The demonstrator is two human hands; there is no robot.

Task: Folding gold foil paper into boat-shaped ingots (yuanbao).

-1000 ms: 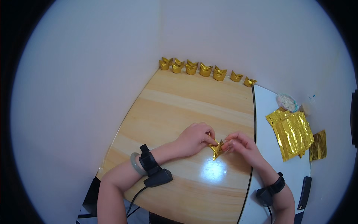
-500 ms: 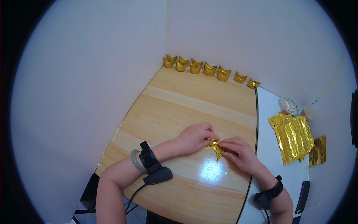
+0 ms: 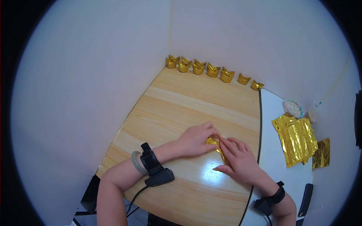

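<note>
A partly folded piece of gold foil paper (image 3: 213, 141) lies on the wood-grain table between my hands. My left hand (image 3: 198, 139) pinches it on its left side, with thumb and curled fingers closed. My right hand (image 3: 238, 156) lies over its right part, fingers stretched forward and pressing on the foil, the thumb spread away toward me. Much of the foil is hidden under the fingers. Several folded gold paper ingots (image 3: 213, 70) stand in a row along the table's far edge.
On the white surface at the right lies a stack of creased gold foil sheets (image 3: 299, 139), with a white mesh net (image 3: 293, 108) behind it. A black elongated object (image 3: 306, 199) rests nearer me. White walls rise at the left and far side.
My right hand has gone from pinching the foil to lying over it, fingers extended and thumb spread. The foil's pointed tip is now more covered. My left hand has barely moved.
</note>
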